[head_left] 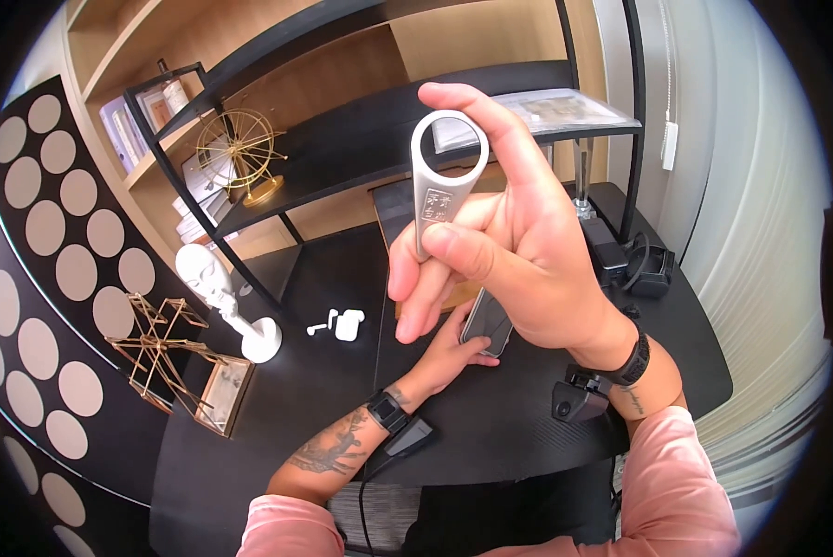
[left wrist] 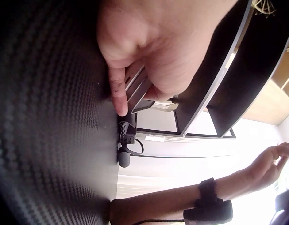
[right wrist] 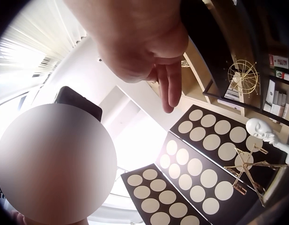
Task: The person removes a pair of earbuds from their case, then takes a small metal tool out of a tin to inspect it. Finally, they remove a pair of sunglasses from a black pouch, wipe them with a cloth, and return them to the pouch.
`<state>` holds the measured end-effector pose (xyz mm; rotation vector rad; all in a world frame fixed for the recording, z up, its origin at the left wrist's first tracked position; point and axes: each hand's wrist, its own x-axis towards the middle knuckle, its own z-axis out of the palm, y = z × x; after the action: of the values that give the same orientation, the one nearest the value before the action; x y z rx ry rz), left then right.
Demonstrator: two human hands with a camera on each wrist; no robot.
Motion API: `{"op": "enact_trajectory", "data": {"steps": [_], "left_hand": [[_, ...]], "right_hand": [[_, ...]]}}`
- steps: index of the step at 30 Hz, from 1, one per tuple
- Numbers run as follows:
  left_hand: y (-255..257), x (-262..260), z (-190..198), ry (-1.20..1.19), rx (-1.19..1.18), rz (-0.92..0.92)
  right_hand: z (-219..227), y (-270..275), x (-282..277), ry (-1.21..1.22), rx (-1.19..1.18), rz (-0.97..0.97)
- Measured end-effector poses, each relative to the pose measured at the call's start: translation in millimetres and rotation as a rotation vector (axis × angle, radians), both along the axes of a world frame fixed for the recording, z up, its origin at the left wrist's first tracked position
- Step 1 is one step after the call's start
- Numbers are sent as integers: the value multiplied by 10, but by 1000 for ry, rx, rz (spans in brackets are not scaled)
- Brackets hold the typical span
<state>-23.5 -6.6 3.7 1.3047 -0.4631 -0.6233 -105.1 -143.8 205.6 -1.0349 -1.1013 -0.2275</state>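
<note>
Raised high in the head view, my right hand (head_left: pixel 537 241) pinches a silver-grey metal piece (head_left: pixel 432 206) between thumb and fingers. The piece has a large ring at its top and engraved characters below the ring. In the right wrist view the right hand (right wrist: pixel 144 47) shows from the wrist side, and the piece is hidden. Lower down, my left hand (head_left: pixel 449 357) grips a dark phone-like slab (head_left: pixel 489 325) at the desk. The left wrist view shows the left hand (left wrist: pixel 154 51) with its fingers around the slab's edges (left wrist: pixel 138 89), one fingertip against the desk.
White earbuds and their case (head_left: pixel 347 325) lie on the black desk (head_left: pixel 323 408). A white face sculpture (head_left: pixel 261 341) and a gold wheel-like frame (head_left: pixel 161 345) stand at the left. Behind is a black shelf (head_left: pixel 342 139) with a gold wheel ornament (head_left: pixel 266 190). Black devices (head_left: pixel 648 269) sit at the right.
</note>
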Motion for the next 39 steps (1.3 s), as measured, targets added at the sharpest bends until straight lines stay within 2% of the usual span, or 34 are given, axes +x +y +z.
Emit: {"op": "enact_trajectory", "data": {"steps": [17,20,22,25,28,34,39], "left_hand": [[24,8,-68,14,-2,4],[18,12,-68,-14,-28,-27],[0,-35,-61,-42,-42,54],[-6,-47,-40,-34,-31,73],[7,-5,-36,-9,-3,13],[13,-9,-26,-10,-3,6],[2,-17,1,8,3,16]], "right_hand": [[-5,-53,-74,48,10,-61],[-14,-40,-38,12,55,-121],[-2,-39,-45,15,101,-165],[-17,-47,-36,1,169,-191],[-36,-33,-8,-8,178,-210],[3,-28,-67,125,99,-259],[-31,0,-42,55,32,-316]]}}
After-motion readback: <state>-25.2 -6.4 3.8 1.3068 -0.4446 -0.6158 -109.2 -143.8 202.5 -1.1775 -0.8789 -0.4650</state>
